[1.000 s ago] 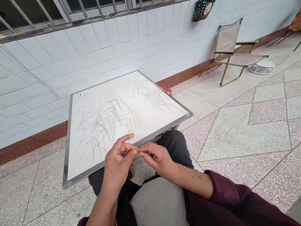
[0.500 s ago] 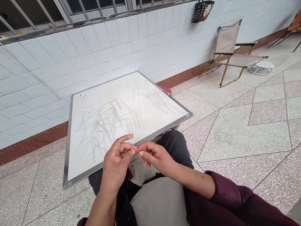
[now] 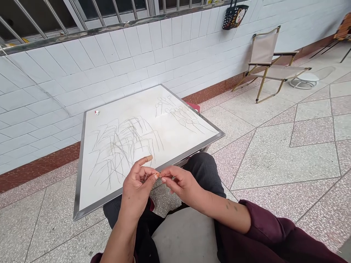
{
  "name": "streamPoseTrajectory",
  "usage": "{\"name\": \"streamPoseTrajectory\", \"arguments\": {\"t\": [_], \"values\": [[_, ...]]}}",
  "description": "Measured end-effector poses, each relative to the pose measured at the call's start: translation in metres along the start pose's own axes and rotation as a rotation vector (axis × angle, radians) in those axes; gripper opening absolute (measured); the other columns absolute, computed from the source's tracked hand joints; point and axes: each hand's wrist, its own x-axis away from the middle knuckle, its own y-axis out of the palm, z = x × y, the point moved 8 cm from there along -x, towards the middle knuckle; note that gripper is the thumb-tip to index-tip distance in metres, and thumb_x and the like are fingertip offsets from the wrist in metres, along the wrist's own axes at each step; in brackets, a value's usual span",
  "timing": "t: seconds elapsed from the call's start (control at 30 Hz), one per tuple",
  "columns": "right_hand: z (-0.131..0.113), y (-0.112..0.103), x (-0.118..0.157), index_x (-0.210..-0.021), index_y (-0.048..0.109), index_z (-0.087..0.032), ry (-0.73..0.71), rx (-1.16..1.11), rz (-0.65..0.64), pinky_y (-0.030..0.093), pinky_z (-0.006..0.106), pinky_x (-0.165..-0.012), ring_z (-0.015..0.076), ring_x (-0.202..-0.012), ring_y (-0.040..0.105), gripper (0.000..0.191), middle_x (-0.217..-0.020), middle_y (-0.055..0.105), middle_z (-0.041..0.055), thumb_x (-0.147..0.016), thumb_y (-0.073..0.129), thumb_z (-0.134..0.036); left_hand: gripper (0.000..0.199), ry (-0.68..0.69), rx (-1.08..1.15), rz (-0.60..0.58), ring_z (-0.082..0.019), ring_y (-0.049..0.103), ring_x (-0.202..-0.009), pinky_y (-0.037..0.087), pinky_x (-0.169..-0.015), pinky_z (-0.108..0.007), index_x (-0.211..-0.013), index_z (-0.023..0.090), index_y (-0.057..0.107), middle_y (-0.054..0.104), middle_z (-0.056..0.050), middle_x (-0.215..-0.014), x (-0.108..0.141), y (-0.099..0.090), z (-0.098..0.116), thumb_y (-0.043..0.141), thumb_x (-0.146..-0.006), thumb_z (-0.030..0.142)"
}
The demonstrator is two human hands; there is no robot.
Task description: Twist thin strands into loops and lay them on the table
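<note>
My left hand [image 3: 138,188] and my right hand [image 3: 183,183] meet above the near edge of the white table [image 3: 179,144]. Each pinches with thumb and forefinger, the tips almost touching. A thin wire [image 3: 146,176] shows as a fine curved strand by the left thumb; the fingertips hide most of it. The left forefinger or another finger above the pinch points outward. Beyond my hands, several thin dark bent wires [image 3: 120,144] lie tangled on the table's left half. Toward its far right corner lie several wires with looped ends [image 3: 175,110].
A small red-and-white object [image 3: 97,113] sits near the table's far left corner. Behind the table stands a white tiled wall [image 3: 137,47] with a barred window. A folding chair [image 3: 264,54] stands right; a dark basket [image 3: 234,16] hangs on the wall. A grey cushion [image 3: 186,235] is at my lap.
The view has tilted slightly upward. Both hands keep their pinch, with only a slight shift of the fingers around the wire.
</note>
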Motion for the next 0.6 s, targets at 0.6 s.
{"name": "streamPoseTrajectory", "arguments": {"t": [0.6], "values": [[-0.025, -0.01, 0.0, -0.093, 0.067, -0.022, -0.263, 0.262, 0.081, 0.047, 0.027, -0.068, 0.0155, -0.074, 0.06, 0.011, -0.079, 0.067, 0.0026, -0.096, 0.057, -0.023, 0.069, -0.028, 0.217, 0.216, -0.017, 0.063, -0.083, 0.049, -0.084, -0.032, -0.135, 0.022, 0.052, 0.07, -0.001, -0.085, 0.022, -0.011, -0.017, 0.08, -0.073, 0.033]]}}
